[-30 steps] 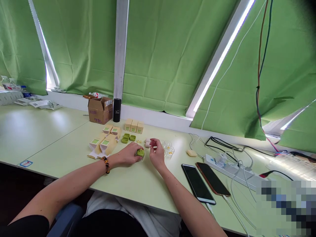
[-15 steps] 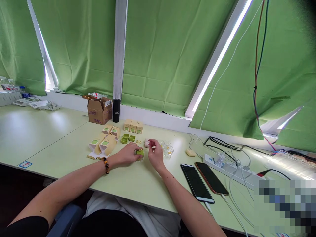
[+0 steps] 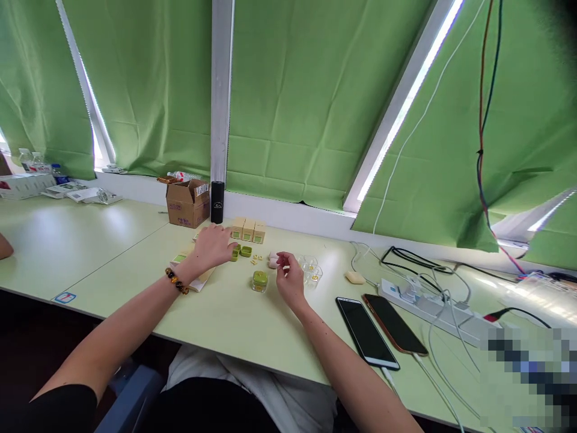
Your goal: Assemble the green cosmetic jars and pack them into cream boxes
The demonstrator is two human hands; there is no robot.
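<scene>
My left hand [image 3: 214, 243] reaches out flat, fingers apart, over the opened beige cartons [image 3: 179, 259], with its fingertips close to two small green lids [image 3: 243, 251]. It holds nothing. A small clear jar with a green lid [image 3: 259, 280] stands alone on the table between my hands. My right hand [image 3: 291, 278] rests just right of that jar, thumb and forefinger pinched together near a pink lump [image 3: 273, 260]; whether anything is in the pinch is hidden. Several empty clear jars [image 3: 311, 270] sit just beyond my right hand.
Three closed beige boxes [image 3: 247, 230], a cardboard box [image 3: 187, 204] and a black cylinder [image 3: 217, 202] stand at the back. Two phones [image 3: 367, 331] [image 3: 395, 323], a power strip [image 3: 433, 304] with tangled cables lie to the right. Another person's hand [image 3: 3, 246] shows at the left edge.
My left hand let go of the green-lidded jar and moved away to the back left over the cartons. The jar now stands free. My right hand stayed about where it was.
</scene>
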